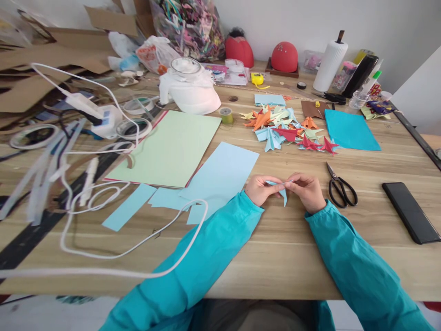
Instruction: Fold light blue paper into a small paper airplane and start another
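Between my fingertips is a small folded piece of light blue paper (283, 195), with one pointed flap hanging down. My left hand (261, 189) pinches it from the left, and my right hand (306, 189) pinches its other end. Beyond my hands lies a pile of folded paper cranes (272, 136) in orange, red, pale green and blue. Light blue paper sheets (225, 172) and a cut strip (129, 207) lie to the left of my left hand. Black-handled scissors (341, 188) rest just right of my right hand.
A black phone (409, 211) lies at the right. Pale green paper (172, 147), a spool of thread (226, 116) and a turquoise sheet (351, 131) are farther back. White cables (113, 255) loop across the left side and over my left sleeve. Tape rolls (133, 128) sit there too.
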Demonstrator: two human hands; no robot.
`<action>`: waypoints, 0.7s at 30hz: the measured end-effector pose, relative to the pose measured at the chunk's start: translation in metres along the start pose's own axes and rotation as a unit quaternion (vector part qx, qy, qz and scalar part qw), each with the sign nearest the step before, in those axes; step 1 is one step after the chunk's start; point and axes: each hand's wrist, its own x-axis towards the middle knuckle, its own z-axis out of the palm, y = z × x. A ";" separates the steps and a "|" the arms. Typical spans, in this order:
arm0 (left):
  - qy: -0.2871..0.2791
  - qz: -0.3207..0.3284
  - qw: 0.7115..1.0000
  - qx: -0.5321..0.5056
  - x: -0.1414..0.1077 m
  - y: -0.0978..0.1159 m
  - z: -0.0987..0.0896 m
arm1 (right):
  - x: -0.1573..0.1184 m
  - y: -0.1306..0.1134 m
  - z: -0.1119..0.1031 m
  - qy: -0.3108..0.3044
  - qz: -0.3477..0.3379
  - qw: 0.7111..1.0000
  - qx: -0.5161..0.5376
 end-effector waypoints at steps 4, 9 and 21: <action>-0.010 0.007 1.000 -0.005 0.000 0.000 0.000 | -0.001 -0.002 0.001 -0.010 0.005 1.000 0.004; -0.016 0.012 1.000 0.000 0.000 -0.001 0.000 | -0.001 -0.003 0.001 -0.007 0.013 1.000 -0.010; -0.042 -0.022 0.999 0.004 -0.001 0.000 0.002 | -0.004 -0.006 0.006 -0.034 0.019 0.991 -0.127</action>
